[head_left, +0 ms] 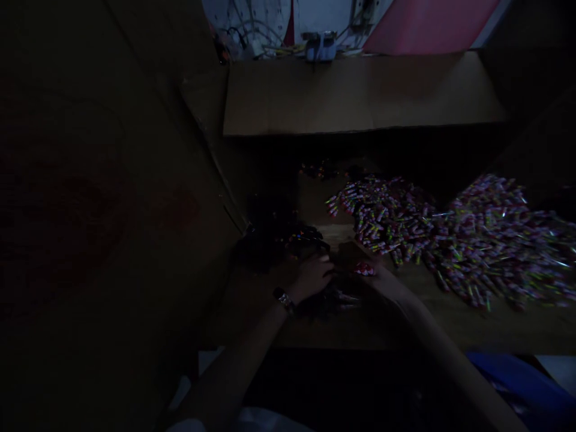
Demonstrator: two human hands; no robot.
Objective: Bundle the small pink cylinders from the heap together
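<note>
The view is very dark. My left hand (314,276), with a watch at the wrist, reaches over the table beside a pile of small dark pieces (306,238); its fingers are bent, and what they touch is too dark to make out. My right hand (377,273) is closed around some small red-and-white pieces (364,269), just left of a large heap of small colourful wrapped pieces (396,219). Between and below the hands lie more dark and pale thin pieces (339,299).
A second, larger part of the colourful heap (499,246) spreads to the right. Cardboard flaps (360,96) stand behind the wooden table (463,327), with a blue-grey device (321,47) beyond. A blue bag-like item (517,384) is at the lower right.
</note>
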